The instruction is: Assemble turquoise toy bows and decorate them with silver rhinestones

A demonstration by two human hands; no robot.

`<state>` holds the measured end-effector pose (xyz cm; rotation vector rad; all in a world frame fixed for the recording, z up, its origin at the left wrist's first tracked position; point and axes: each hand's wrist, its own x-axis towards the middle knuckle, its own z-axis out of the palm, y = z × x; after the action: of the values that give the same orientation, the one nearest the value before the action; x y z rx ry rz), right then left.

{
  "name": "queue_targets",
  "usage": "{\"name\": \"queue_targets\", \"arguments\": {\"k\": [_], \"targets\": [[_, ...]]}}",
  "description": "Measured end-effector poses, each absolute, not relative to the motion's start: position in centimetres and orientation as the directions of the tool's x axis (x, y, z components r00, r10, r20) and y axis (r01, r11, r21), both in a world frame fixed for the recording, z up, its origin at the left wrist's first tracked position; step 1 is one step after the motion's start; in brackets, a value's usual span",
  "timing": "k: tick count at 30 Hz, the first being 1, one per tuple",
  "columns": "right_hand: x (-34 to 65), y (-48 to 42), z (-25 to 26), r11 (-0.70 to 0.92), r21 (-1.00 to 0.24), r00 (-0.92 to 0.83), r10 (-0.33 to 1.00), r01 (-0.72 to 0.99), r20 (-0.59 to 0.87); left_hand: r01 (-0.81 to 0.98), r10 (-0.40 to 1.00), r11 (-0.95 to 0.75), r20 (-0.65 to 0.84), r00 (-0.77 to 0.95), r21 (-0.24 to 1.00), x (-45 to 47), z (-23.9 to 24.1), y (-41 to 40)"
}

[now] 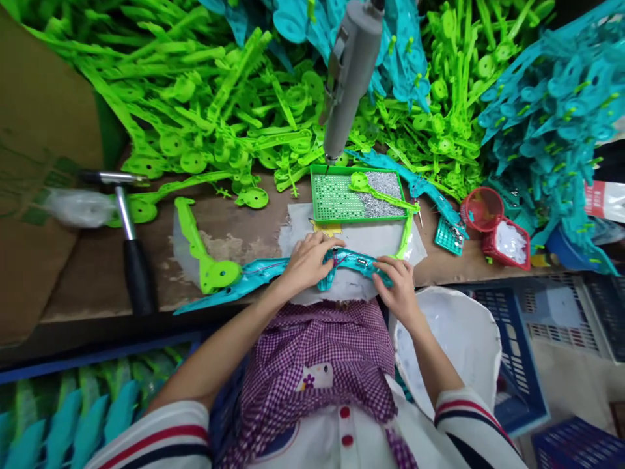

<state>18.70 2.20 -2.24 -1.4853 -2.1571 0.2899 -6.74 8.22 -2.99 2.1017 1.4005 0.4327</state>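
A long teal plastic part (244, 283) lies across the near edge of the workbench over a white cloth (297, 225). My left hand (308, 260) presses down on its middle with fingers curled over it. My right hand (398, 286) grips its right end, fingers closed on the plastic. Thin red wires show on the part between my hands. Just beyond sits a green tray (336, 195) filled with small screws, with a lime-green plastic piece (378, 192) lying across it.
A grey power screwdriver (351, 71) hangs above the tray. A hammer (129, 225) lies at left beside a lime-green part (200, 251). Heaps of green (205, 98) and teal (551, 111) parts fill the back. Red cups (483, 208) and blue crates (517, 352) sit at right.
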Motion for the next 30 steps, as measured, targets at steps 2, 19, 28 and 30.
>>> {"name": "queue_targets", "arguments": {"k": [2,19,28,30], "targets": [[18.2,2.4,-2.3,0.317,-0.442,-0.199,0.935,0.839,0.292,0.729,0.902,-0.323,-0.035,0.430,0.604,-6.7,-3.0,8.1],[17.1,3.2,-3.1,0.218,-0.431,-0.152,0.971,0.876,0.183,0.620,0.752,-0.518,-0.032,0.658,0.590,-6.8,-3.3,9.5],[16.8,3.1,-3.0,0.246,-0.376,-0.183,0.963,0.893,0.196,0.601,0.729,-0.498,-0.073,0.681,0.625,-6.6,-2.7,9.8],[16.7,3.1,-3.0,0.236,-0.368,-0.177,0.966,0.899,0.188,0.599,0.718,-0.509,-0.080,0.692,0.618,-6.6,-2.6,9.9]]}}
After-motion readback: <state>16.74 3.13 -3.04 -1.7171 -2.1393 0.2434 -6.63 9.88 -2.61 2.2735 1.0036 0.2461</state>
